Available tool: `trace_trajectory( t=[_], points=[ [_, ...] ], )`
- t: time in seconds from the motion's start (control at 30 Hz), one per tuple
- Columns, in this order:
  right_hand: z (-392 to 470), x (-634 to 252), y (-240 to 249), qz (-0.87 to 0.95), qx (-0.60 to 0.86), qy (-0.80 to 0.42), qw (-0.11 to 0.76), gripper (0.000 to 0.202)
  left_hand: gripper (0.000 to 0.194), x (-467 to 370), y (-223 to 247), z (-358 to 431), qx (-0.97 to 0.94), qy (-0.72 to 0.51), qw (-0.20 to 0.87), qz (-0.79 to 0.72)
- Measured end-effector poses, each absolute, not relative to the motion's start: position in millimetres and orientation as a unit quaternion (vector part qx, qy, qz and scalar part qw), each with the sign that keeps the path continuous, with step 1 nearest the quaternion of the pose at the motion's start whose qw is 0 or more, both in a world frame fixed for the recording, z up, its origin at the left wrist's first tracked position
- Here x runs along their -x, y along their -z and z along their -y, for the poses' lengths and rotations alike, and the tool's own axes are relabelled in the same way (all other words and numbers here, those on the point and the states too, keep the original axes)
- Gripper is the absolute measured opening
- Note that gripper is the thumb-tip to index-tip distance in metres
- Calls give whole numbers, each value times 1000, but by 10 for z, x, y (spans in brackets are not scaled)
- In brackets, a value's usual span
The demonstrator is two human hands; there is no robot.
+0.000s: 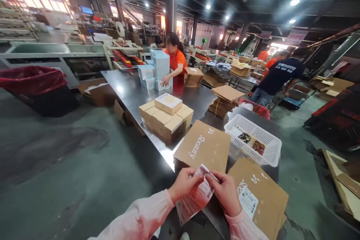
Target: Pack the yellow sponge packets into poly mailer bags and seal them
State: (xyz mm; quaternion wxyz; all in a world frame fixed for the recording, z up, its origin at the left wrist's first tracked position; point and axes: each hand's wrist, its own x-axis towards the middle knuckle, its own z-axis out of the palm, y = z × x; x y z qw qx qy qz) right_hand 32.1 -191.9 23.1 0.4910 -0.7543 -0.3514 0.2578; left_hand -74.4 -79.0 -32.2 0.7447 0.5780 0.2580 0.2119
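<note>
My left hand [184, 183] and my right hand [226, 193] are close together near the table's front edge, fingers pinched on a strip of white barcode labels [204, 191]. Part of the strip hangs down below my hands. Just beyond them lies a stack of flat brown cardboard [206, 144] with white lettering. To the right of my right hand is another flat cardboard stack [266, 191], its top piece bearing a white barcode label [248, 202].
Tan boxes [165, 120] are grouped on the dark table [126, 84]. A white plastic basket [270, 153] holds rubber bands and small items. Bundled cardboard [221, 107] lies behind it. Across the table, a person in orange [178, 60] handles light blue boxes [161, 68].
</note>
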Motion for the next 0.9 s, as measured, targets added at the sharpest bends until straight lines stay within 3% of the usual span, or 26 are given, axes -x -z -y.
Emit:
trace_trajectory(
  t=[0.17, 0.3, 0.57, 0.67, 0.77, 0.83, 0.9],
  points=[
    [1720, -436, -190, 314, 733, -316, 515, 54, 51, 681, 410, 783, -520, -260, 752, -310],
    [1534, -592, -122, 343, 713, -391, 470, 54, 49, 665, 470, 675, -542, -272, 738, -298],
    [1361, -650, 109, 363, 775, -240, 459, 45, 59, 609, 661, 596, -495, -283, 743, -350],
    [1209, -908, 175, 380, 785, -171, 458, 41, 61, 588, 766, 571, -474, -216, 797, -305],
    [927, -1303, 228, 350, 849, -74, 389, 37, 67, 671, 962, 600, -459, -119, 846, -244],
    [725, -1537, 261, 318, 880, -43, 349, 40, 70, 830, 1118, 688, -447, -84, 860, -229],
    [560, -1674, 289, 299, 900, -25, 317, 58, 70, 1076, 1225, 808, -444, -62, 864, -227]
  ],
)
